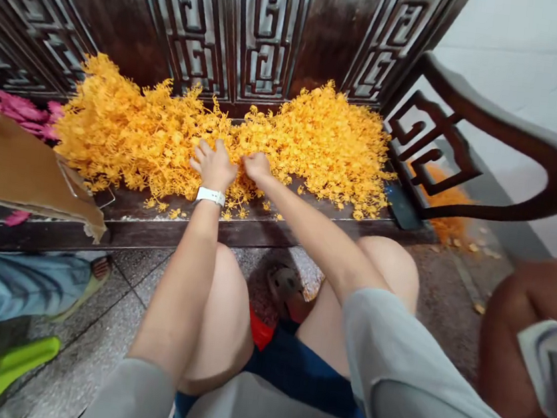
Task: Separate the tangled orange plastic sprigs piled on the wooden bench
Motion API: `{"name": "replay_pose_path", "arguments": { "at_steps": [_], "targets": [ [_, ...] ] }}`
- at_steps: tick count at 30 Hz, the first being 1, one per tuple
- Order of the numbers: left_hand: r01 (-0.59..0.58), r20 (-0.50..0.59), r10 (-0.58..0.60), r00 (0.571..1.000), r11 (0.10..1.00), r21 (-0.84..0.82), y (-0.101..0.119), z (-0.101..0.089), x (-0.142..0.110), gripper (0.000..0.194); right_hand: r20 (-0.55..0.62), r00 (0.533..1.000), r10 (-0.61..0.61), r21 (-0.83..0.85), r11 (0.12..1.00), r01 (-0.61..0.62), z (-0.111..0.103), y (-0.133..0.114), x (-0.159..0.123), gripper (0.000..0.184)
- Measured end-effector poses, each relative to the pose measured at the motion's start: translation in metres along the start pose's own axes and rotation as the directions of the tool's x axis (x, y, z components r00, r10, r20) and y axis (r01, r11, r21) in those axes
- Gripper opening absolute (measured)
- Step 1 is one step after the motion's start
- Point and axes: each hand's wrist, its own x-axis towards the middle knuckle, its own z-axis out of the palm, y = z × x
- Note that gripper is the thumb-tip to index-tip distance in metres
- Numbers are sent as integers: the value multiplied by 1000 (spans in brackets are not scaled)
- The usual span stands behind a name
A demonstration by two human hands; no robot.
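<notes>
While both hands work at mid-frame, the left hand [214, 165], banded by a white wristband [211, 196], lies palm-down with fingers spread on the yellow sprigs [176, 133], its grip released and closed on nothing that shows. Just beside it, the right hand [258, 166] presses its fingertips into the same heap; whether that grip pinches a sprig cannot be told, since the fingers are buried. Across the centre of the frame the sprigs cover most of the dark wooden tabletop [257, 223] in one loose, tangled mass, piled against the carved back [258, 32], with stray bits along the front edge and more spilled on the floor [446, 211] beyond the armrest [492, 136] at right. By the look of it, the work is at an early point: no sorted bunch or cleared patch is visible. At left edge, cardboard [21, 170] overlies pink sprigs [15, 108]. Other people's legs show at lower left [3, 285] and lower right [514, 343].
</notes>
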Motion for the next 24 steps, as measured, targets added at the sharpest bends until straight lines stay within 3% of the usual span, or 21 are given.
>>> {"name": "replay_pose_path", "arguments": {
  "at_steps": [3,8,13,19,22,24],
  "targets": [
    [22,29,-21,999,1000,-13,2,5,6,84,-68,997,-36,10,999,37,-10,2,12,27],
    [98,34,-96,995,993,-64,-3,5,14,71,-275,932,-237,187,937,294,-72,-20,39,36],
    [180,1,-180,984,983,-38,-11,3,15,73,-168,945,-279,428,843,325,-114,-33,27,42],
    [235,-12,-235,972,972,27,-27,3,18,58,-234,937,-258,557,755,347,-153,-25,16,40],
    [221,-35,-220,975,975,24,-27,-1,14,58,-199,948,-248,583,748,318,-175,-14,0,38],
    [142,-128,-136,982,989,43,-20,-5,8,61,-102,962,-255,621,739,262,-187,-9,-16,35]
  ]
}}
